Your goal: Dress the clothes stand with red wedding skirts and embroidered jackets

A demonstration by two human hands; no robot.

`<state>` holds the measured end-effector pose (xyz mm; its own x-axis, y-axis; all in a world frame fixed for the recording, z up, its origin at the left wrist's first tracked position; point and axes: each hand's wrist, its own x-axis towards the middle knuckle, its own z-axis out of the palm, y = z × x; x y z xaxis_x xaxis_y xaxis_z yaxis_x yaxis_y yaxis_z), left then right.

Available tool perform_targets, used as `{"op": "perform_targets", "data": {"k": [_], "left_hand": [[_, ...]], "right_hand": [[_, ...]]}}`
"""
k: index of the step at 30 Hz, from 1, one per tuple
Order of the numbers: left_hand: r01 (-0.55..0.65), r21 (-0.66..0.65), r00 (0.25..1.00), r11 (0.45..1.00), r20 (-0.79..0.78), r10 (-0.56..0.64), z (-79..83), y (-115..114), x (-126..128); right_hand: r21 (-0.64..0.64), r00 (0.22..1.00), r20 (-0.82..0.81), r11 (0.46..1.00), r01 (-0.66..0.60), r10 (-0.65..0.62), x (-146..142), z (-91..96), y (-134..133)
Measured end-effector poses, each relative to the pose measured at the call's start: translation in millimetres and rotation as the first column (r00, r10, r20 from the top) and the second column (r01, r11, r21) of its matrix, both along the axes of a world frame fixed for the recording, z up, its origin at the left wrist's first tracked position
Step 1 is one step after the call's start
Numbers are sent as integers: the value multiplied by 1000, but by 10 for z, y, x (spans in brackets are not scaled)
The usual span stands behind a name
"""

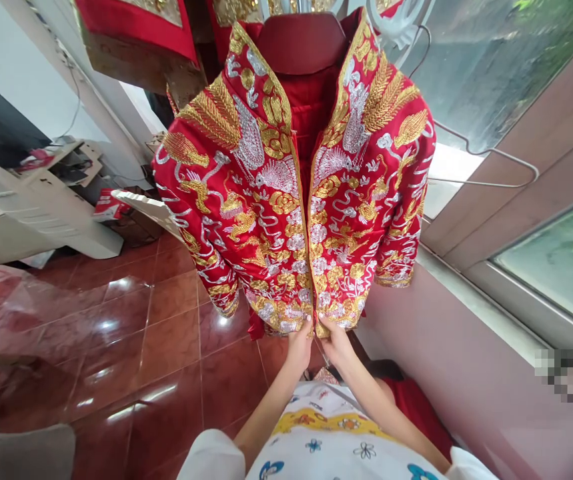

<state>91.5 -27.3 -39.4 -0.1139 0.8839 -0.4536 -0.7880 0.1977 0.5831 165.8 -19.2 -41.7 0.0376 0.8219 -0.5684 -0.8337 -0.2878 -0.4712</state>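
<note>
A red jacket [271, 220] with dense gold and silver embroidery hangs in front of me on a dark red hanger [302, 43]. Its two front edges run close together from the collar down to the hem, apart at the neck. At the hem, my left hand [300, 343] pinches the front corner on the left side, thumb on top. Close beside it, my right hand [333, 339] grips the other front corner the same way. The fingers under the cloth are hidden on both hands.
To the right, a wire hanger [491, 170] hangs by the window frame [506, 180]. White desk [66, 210] and black monitor [3, 127] stand at the left. Another red embroidered piece [139, 30] hangs at upper left. Glossy red tiles [171, 320] cover the floor.
</note>
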Motion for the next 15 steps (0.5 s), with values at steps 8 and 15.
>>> {"op": "perform_targets", "data": {"k": [8, 15], "left_hand": [[104, -61, 994, 993, -34, -106, 40, 17, -32], [261, -71, 960, 963, -83, -266, 144, 35, -39]], "right_hand": [[15, 999, 32, 1000, 25, -26, 65, 89, -98], [45, 995, 96, 999, 7, -11, 123, 76, -152]]}}
